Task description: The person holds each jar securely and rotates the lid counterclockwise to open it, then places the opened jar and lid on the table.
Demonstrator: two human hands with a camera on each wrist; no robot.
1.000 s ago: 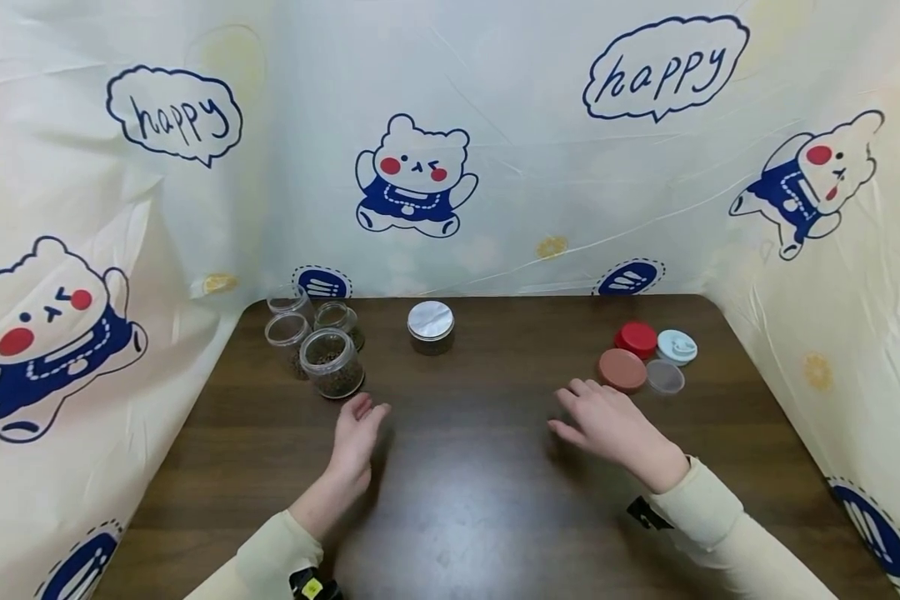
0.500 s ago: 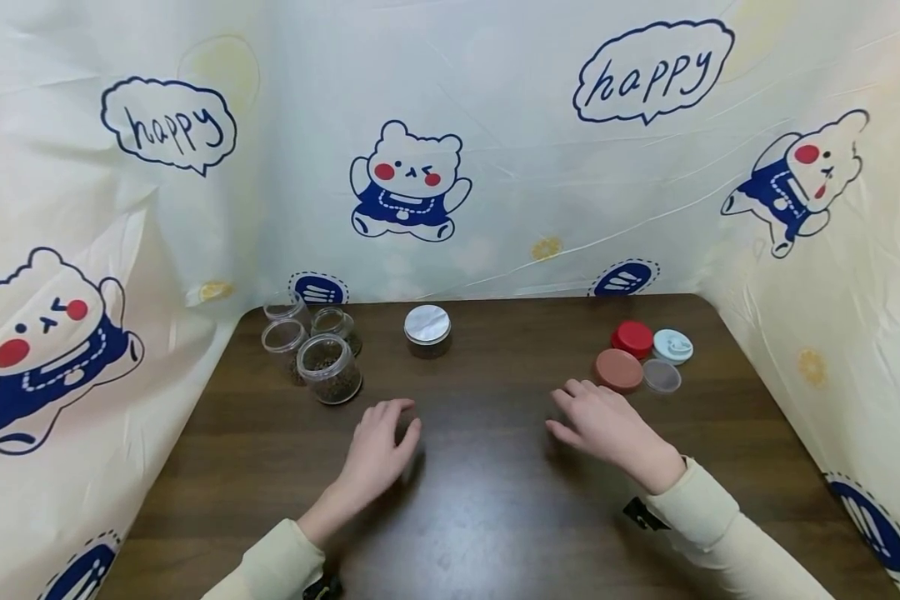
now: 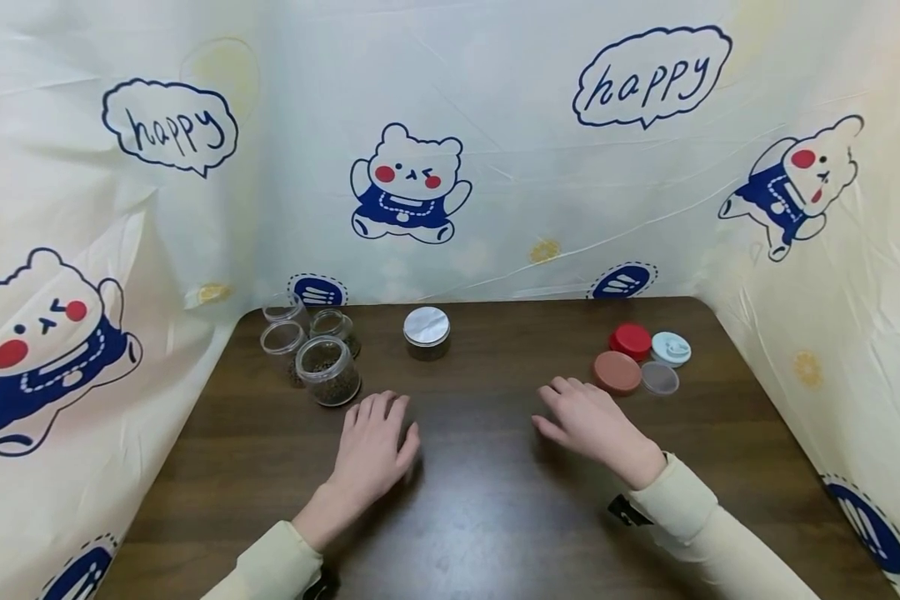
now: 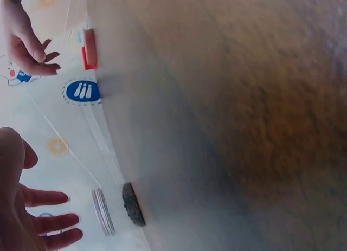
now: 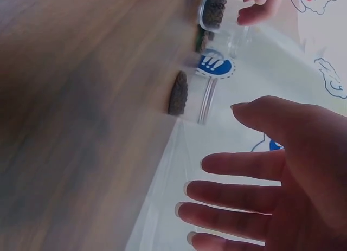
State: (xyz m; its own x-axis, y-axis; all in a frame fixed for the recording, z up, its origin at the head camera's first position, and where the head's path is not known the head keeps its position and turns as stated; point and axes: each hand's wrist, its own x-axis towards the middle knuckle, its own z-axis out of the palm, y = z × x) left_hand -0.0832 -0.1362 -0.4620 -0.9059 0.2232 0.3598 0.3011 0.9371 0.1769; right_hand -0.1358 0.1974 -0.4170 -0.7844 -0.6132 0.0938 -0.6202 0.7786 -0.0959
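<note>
My left hand [image 3: 375, 446] hovers palm down with fingers relaxed, just in front of an uncapped clear jar [image 3: 328, 372] with dark granules in it. Nothing is in its grasp. On the right side my right hand [image 3: 594, 423] holds nothing either; its fingers [image 5: 233, 163] are spread and straight in the right wrist view. Closest to it is a pinkish-brown lid [image 3: 617, 372], beside a red lid [image 3: 631, 341], a light blue lid [image 3: 671, 348] and a translucent lid [image 3: 660, 378]. A jar with a silvery lid [image 3: 426, 326] stands upright at the back, dark contents at its bottom.
Behind the front jar stand more uncapped jars, among them a clear one [image 3: 282, 340] and a smaller one [image 3: 333, 325]. The brown wooden table [image 3: 480, 500] meets a printed curtain [image 3: 510, 183] at the back and both sides.
My left hand has turned from thumb-up to palm down and shifted slightly right. My right hand has drifted a little left, away from the lids. The jars and lids stay put.
</note>
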